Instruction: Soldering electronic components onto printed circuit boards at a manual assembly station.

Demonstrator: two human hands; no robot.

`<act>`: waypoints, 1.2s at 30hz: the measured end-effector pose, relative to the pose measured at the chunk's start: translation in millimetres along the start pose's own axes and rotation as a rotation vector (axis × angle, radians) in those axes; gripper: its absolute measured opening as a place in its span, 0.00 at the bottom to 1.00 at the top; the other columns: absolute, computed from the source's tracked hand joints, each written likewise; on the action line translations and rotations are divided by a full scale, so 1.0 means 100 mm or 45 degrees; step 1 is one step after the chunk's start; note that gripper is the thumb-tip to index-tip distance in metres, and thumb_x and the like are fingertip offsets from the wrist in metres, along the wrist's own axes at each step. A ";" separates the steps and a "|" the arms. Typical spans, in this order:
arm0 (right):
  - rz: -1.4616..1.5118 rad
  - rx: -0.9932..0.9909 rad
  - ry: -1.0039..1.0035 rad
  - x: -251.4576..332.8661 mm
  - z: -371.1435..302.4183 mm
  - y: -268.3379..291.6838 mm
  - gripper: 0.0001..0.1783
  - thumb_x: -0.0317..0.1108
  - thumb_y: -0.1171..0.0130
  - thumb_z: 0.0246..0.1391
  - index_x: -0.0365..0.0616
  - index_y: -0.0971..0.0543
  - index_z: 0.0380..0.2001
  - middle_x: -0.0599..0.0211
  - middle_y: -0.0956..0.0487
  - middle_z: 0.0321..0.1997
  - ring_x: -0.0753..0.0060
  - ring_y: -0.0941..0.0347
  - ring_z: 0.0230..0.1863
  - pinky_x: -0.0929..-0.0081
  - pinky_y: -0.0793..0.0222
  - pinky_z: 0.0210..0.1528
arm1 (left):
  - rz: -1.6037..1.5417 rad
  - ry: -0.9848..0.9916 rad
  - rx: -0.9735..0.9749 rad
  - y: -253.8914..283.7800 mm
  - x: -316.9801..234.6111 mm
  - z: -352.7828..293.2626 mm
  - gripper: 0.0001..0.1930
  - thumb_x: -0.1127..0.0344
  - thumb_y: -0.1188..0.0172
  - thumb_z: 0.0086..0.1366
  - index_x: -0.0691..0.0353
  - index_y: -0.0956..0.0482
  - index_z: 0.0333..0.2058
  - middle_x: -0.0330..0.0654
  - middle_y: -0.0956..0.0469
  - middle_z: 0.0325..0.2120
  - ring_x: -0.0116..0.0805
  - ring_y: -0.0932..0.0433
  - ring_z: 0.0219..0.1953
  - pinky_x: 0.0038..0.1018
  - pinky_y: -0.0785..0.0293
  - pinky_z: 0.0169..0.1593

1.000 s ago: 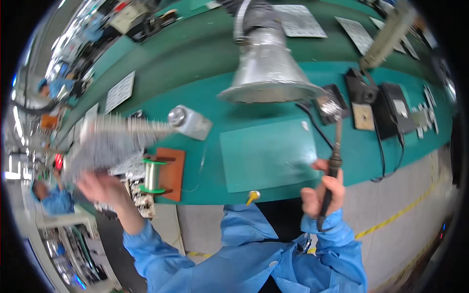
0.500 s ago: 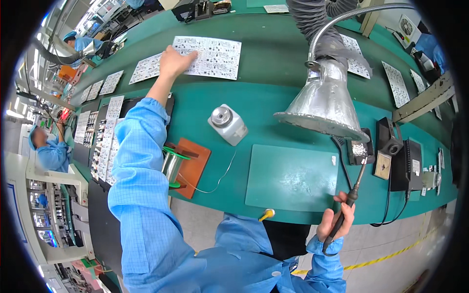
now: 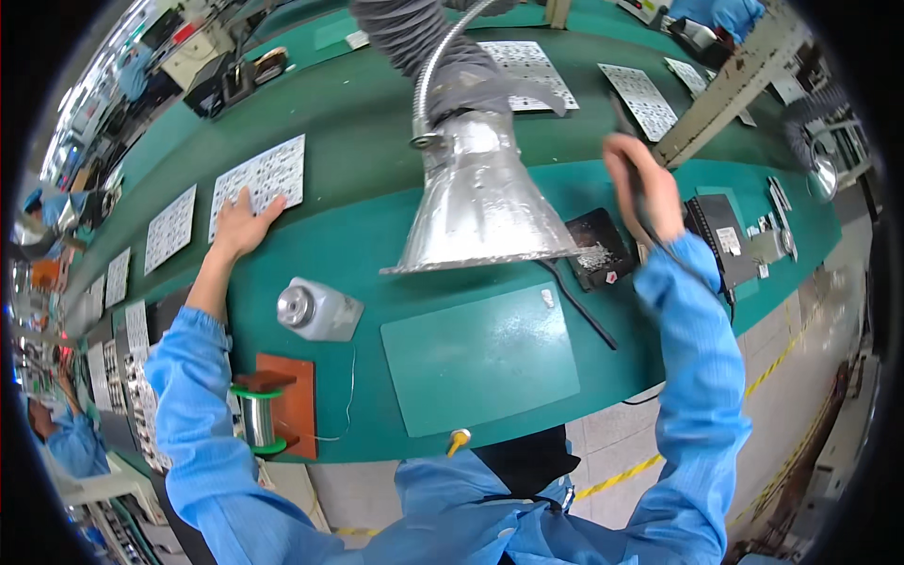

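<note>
Since the earlier frame, the left hand (image 3: 240, 224) has drawn back from the far sheets to a nearer white panel (image 3: 259, 177), and the right hand (image 3: 643, 186) has lifted from the bench edge to just right of the hood (image 3: 480, 202).

Left hand lies flat and unclenched, fingers spread, touching the panel's near edge on the green bench (image 3: 367, 160). Right hand is clenched around a dark iron (image 3: 629, 127), blurred, whose cable (image 3: 692, 268) runs down over the blue sleeve. Below it sits a black tray (image 3: 595, 247).

Nearer the person lie a green mat (image 3: 480, 356), a grey bottle (image 3: 318, 309) and a solder spool (image 3: 256, 416) on an orange stand (image 3: 297, 395). 2 more panels (image 3: 171, 229) lie left of the left hand.
</note>
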State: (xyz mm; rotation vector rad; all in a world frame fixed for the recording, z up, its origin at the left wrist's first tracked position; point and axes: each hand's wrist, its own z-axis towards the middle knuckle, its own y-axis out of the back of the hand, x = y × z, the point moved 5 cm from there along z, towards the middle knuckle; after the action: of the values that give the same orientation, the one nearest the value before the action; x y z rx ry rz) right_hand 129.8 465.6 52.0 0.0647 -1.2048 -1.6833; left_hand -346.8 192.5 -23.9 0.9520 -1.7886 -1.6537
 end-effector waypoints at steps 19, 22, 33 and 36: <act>-0.465 0.073 0.323 -0.60 1.05 -1.10 0.24 0.24 0.48 0.46 0.55 0.30 0.49 0.56 0.25 0.38 0.50 0.27 0.42 0.57 0.29 0.39 | 0.069 0.014 -0.021 0.01 0.10 0.07 0.56 0.25 0.51 0.52 0.70 0.50 0.64 0.71 0.50 0.62 0.61 0.51 0.66 0.41 0.53 0.67; -0.554 -0.098 0.467 -0.28 1.02 -0.74 0.25 0.28 0.47 0.45 0.52 0.28 0.51 0.57 0.24 0.41 0.51 0.28 0.45 0.62 0.29 0.42 | 0.016 0.083 0.009 -0.03 0.05 0.00 0.57 0.23 0.51 0.50 0.66 0.50 0.65 0.69 0.55 0.63 0.62 0.54 0.67 0.43 0.54 0.67; -0.130 -0.612 0.451 0.29 0.89 0.35 0.23 0.17 0.49 0.47 0.45 0.26 0.48 0.57 0.24 0.38 0.57 0.27 0.41 0.69 0.32 0.44 | -0.206 -0.256 -0.427 0.87 -0.30 -0.83 0.45 0.33 0.51 0.59 0.61 0.46 0.64 0.61 0.55 0.65 0.56 0.53 0.67 0.48 0.51 0.66; -0.008 -0.771 0.416 0.25 0.87 0.57 0.14 0.22 0.49 0.56 0.45 0.25 0.46 0.58 0.22 0.35 0.64 0.25 0.37 0.73 0.31 0.43 | -0.336 -0.397 -0.517 1.12 -0.55 -1.30 0.40 0.40 0.48 0.61 0.62 0.44 0.63 0.63 0.53 0.64 0.58 0.51 0.66 0.44 0.50 0.66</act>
State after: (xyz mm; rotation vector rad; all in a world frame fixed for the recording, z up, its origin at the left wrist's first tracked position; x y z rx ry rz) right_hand 109.2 506.7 149.2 -0.0300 -0.4273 -1.8898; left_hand -229.3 155.5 107.4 0.8011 -1.4601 -2.3287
